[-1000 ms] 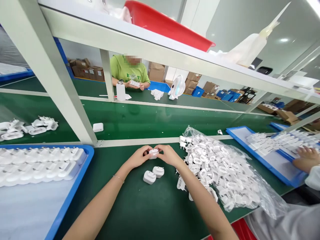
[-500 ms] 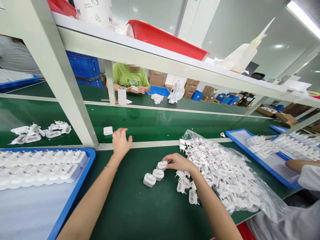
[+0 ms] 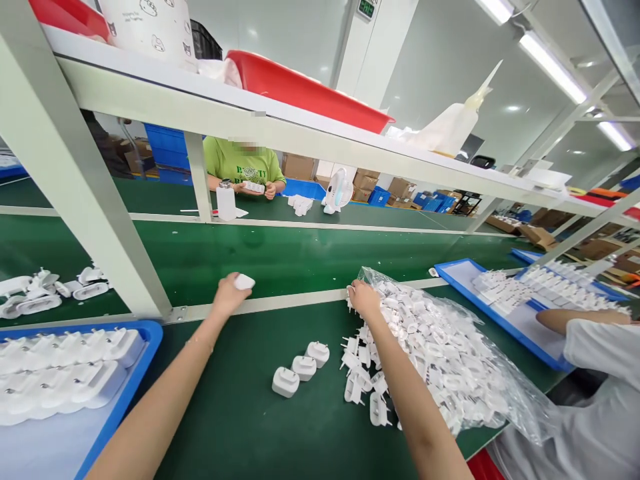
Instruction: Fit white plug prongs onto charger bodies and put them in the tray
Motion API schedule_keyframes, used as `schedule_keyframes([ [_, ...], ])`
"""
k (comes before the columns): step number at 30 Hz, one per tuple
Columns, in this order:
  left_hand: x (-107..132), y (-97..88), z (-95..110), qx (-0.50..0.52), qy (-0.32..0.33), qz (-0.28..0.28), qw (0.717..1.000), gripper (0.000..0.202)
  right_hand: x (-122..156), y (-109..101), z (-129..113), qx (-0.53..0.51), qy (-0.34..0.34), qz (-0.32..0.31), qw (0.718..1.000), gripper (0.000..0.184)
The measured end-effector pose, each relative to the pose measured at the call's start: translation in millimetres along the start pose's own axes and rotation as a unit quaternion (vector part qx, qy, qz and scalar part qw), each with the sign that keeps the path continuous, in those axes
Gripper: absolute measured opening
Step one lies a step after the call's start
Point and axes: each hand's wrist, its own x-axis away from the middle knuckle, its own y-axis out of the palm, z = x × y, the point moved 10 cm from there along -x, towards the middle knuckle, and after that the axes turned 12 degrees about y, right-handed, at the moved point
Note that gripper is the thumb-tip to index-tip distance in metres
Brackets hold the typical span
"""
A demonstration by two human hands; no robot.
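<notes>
My left hand (image 3: 229, 297), closed over the green belt, grips a white charger housing (image 3: 245, 282) between thumb and fingers. At the upper left edge of a heap of white plug pieces (image 3: 445, 353), my right hand (image 3: 366, 299) has its fingers pinched on one small white plug piece (image 3: 349, 292), mostly hidden by them. Between my forearms, three white chargers with pins up stand in a slanting row on the green table; the nearest charger (image 3: 286, 382) is at the lower left of that row.
A blue tray (image 3: 153, 340) with rows of chargers lies left, beside a shelf post (image 3: 107, 173). Clear plastic bag (image 3: 530, 407) edges the heap. Another blue tray (image 3: 500, 320) and a co-worker's arm (image 3: 575, 320) are right. A person in green (image 3: 245, 163) sits opposite.
My left hand has picked the charger housing up from the belt. My right hand has left the charger row and moved up and right to the heap. The camera view has shifted.
</notes>
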Motion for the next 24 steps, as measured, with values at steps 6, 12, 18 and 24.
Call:
schedule_keyframes([
  [6, 62.5, 86.8, 65.4, 0.159, 0.113, -0.142, 0.971, 0.049, -18.2, 18.2, -11.0, 0.060, 0.050, -0.014, 0.997, 0.023],
  [12, 84.0, 89.1, 75.2, 0.052, 0.160, -0.194, 0.966, 0.038, 3.7, 10.3, -16.8, -0.027, -0.024, -0.016, 0.999, 0.029],
  [18, 90.0, 82.0, 77.4, 0.039, 0.185, -0.244, 0.951, 0.024, 35.0, 12.6, -14.4, -0.185, -0.070, -0.119, 0.973, 0.033],
  [24, 95.3, 87.5, 85.9, 0.031, 0.211, -0.250, 0.945, 0.022, 64.1, 17.7, -11.7, -0.277, -0.064, -0.236, 0.929, 0.025],
])
